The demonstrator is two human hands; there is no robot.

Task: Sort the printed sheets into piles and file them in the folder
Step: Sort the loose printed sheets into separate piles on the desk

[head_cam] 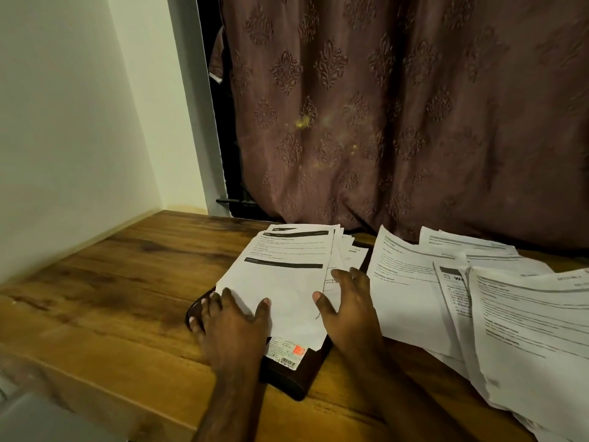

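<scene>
Here, a stack of white printed sheets (283, 275) lies on a dark brown leather-look folder (296, 374), which rests flat on a wooden plank table (111, 282). The top sheet carries two black header bars with white lettering and lines of small print, all too blurred to read. On the folder's near corner, a white sticker with a barcode and an orange-red patch (287, 352) peeks out from under the stack; its print is too small to read.

The left hand (229, 327) rests palm-down on the stack's near left corner, fingers spread, fingertips over the folder's left edge and thumb flat on the paper. The right hand (347, 304) lies on the stack's right side, fingers loosely spread across the fanned lower sheets and thumb pressing the top sheet.

To the right, a loose spread of overlapping white printed sheets (478, 298) covers the table, and its near sheets overhang the front edge. One of them shows a dark heading block with a large "W" visible; the rest is illegible. The loose spread lies just beside the folder, its nearest sheet touching the right wrist.

Bare wood stretches left of the folder to a pale wall (63, 122). Behind, a brown patterned curtain (398, 106) hangs down to the table's back edge.
</scene>
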